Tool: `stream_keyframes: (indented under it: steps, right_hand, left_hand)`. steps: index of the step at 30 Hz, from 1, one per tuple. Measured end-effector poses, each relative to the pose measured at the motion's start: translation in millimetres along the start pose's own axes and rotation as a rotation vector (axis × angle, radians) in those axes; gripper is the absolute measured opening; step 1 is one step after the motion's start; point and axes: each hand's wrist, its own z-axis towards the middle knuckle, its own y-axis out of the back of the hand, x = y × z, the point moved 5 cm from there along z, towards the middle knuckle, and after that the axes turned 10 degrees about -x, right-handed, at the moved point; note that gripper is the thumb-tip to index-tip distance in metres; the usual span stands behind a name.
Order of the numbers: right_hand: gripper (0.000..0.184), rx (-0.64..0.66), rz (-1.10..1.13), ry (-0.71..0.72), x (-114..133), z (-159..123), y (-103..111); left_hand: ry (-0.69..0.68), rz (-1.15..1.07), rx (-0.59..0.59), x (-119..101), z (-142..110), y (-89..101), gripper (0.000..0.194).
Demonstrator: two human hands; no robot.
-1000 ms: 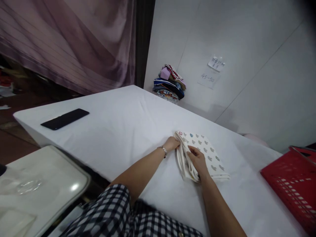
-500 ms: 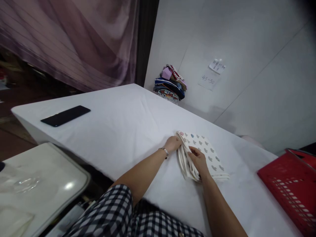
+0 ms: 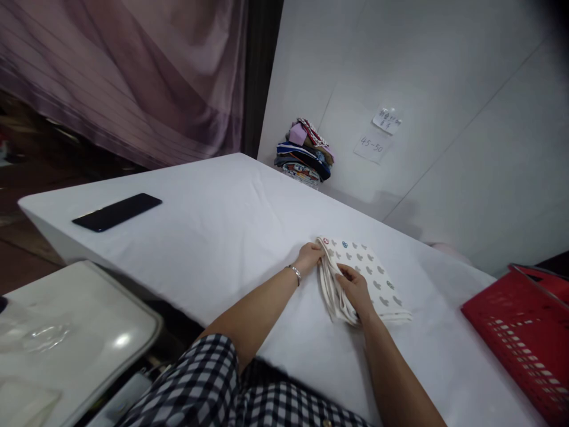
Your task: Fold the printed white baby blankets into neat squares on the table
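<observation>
A folded white cloth with small grey, blue and red prints point(image 3: 376, 279) lies on the white table point(image 3: 222, 225). My left hand point(image 3: 310, 256), with a bracelet on the wrist, grips the cloth's near left corner, fingers curled round the stacked edges. My right hand point(image 3: 354, 288) rests on the cloth's near edge with its fingers pinching the layered folds. Both forearms reach in from the bottom, above a black-and-white checked garment.
A black phone point(image 3: 116, 212) lies at the table's far left. A pile of folded colourful clothes point(image 3: 306, 152) sits against the white wall, below a paper note. A red plastic basket point(image 3: 524, 338) stands at the right. A pale glossy surface point(image 3: 66, 332) is at lower left.
Both hands stay on the cloth's near edge with only slight finger shifts. The view has drifted a little.
</observation>
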Motion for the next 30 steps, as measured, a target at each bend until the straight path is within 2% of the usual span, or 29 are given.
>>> stream_keyframes:
  steps: [3, 6, 13, 21, 30]
  right_hand:
    - [0.038, -0.001, -0.049, 0.025, 0, 0, 0]
    - [0.037, 0.006, -0.131, 0.064, 5, -2, -1]
    - [0.035, 0.078, -0.541, 0.291, 32, -12, -9]
    - [0.032, 0.15, -0.876, 0.365, 47, -23, -21]
    - [0.023, 0.121, -0.878, 0.383, 56, -35, -27]
  left_hand:
    - [0.061, -0.091, -0.028, 1, 1, -0.4, 0.034]
    - [0.094, -0.161, -0.059, 1, 2, -0.2, 0.042]
    - [0.109, -0.209, -0.113, 0, 12, 0.7, 0.033]
    - [0.056, -0.079, -0.165, 8, 29, -5.0, 0.032]
    - [-0.119, 0.064, -0.213, 0, 33, 11.9, 0.025]
